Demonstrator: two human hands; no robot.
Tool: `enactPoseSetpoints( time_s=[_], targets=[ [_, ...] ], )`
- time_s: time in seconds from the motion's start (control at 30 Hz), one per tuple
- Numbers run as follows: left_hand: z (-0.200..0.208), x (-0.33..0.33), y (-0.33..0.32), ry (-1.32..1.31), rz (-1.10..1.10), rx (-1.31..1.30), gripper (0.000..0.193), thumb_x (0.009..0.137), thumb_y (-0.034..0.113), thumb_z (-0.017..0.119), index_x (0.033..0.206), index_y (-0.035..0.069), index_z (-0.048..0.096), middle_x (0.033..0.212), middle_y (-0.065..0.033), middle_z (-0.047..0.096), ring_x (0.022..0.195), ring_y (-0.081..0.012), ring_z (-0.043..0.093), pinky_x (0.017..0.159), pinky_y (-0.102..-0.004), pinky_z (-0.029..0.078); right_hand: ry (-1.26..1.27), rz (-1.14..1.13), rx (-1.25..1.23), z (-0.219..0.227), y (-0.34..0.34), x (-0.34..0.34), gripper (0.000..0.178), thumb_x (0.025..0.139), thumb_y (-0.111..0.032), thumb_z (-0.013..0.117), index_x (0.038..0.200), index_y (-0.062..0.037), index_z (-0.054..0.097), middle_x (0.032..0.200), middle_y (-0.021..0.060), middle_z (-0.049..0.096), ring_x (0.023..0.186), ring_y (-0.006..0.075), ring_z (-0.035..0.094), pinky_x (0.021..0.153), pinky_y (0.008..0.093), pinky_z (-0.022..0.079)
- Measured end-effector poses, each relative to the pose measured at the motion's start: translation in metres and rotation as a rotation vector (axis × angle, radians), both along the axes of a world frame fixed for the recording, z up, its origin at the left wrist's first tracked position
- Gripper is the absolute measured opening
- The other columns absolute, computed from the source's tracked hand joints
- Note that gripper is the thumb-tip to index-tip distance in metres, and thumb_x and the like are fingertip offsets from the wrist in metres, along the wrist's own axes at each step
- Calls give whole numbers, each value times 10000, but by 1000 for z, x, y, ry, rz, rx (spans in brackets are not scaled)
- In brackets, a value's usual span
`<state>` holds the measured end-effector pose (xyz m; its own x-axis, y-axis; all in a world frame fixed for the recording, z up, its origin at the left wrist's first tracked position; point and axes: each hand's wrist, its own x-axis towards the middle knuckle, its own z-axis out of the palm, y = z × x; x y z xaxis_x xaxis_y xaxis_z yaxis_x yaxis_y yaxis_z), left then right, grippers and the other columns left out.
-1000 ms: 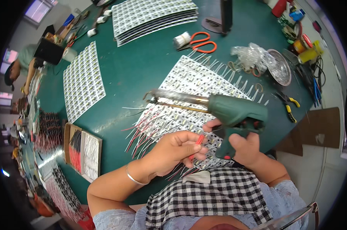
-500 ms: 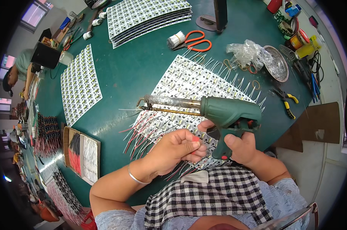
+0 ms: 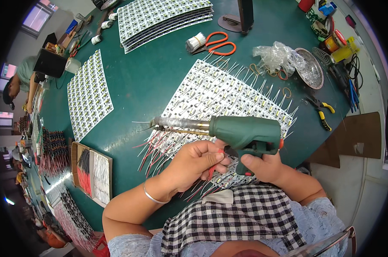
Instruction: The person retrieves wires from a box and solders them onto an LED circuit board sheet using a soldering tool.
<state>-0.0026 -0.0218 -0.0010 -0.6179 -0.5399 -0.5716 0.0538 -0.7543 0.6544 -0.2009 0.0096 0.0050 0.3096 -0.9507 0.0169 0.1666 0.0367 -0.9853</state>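
Observation:
My right hand [image 3: 264,166] is wrapped round the grip of a green soldering gun [image 3: 247,132], whose metal barrel points left over a white circuit board sheet [image 3: 217,92]. Thin pale wire pokes out past the gun's tip. Just left of the grip, my left hand [image 3: 198,162] is closed in a pinch on red wires [image 3: 212,170]; their number is hidden by the fingers. Small components dot the sheet in rows. White wires stick out along its far right edge, and red and white wires [image 3: 147,159] along its left edge.
A box of black, red and white wires [image 3: 100,175] stands at left. Beyond are a single sheet [image 3: 90,94], stacked sheets [image 3: 166,21], orange-handled scissors [image 3: 224,45] and a bundle of white wires [image 3: 195,43]. A metal dish [image 3: 311,70] and yellow-handled pliers [image 3: 324,115] lie at right.
The soldering gun has shifted left and slightly down, and its barrel has turned. My left hand stays near its place, with more of the red wires showing below its fingers.

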Motion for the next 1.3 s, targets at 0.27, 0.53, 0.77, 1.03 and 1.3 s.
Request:
enactPoseSetpoints(
  time_s=[0.27,0.53,0.77,1.03,1.3],
  targets=[
    [7,4,0,-132,-14,-117,102,854,65,571,901,-13,618,832,-88,655,668,-107,609,582,-205,492,-19,-30,177,-19,9,-6,373,830,-75,523,1187,10,453,1104,117,547,1003,165,529,808,279,447],
    [5,68,-8,-801,351,-1318,162,738,-7,639,888,48,668,842,-91,642,750,-212,616,653,-258,483,-164,-279,109,-4,5,-36,589,874,-314,495,1258,65,262,1074,247,525,536,260,615,438,306,529],
    [6,55,-8,-1393,116,-1691,151,690,132,627,809,218,663,753,78,572,899,-149,539,878,-435,212,-121,-313,106,9,11,-37,645,841,-357,545,1240,80,287,1058,251,524,506,224,598,405,270,500],
    [-13,45,-9,-1383,71,-1811,142,694,149,590,800,221,651,679,68,501,845,-126,531,850,-408,205,271,-89,225,-6,33,-33,640,822,-430,557,1247,21,395,1101,160,550,620,180,590,567,277,479],
    [-18,45,-9,-1373,0,-1793,158,692,144,565,820,195,641,688,50,450,794,-130,492,810,-401,226,429,54,129,-13,34,-32,524,869,-384,507,1200,19,459,1081,110,563,673,146,575,610,287,462]
  ],
)
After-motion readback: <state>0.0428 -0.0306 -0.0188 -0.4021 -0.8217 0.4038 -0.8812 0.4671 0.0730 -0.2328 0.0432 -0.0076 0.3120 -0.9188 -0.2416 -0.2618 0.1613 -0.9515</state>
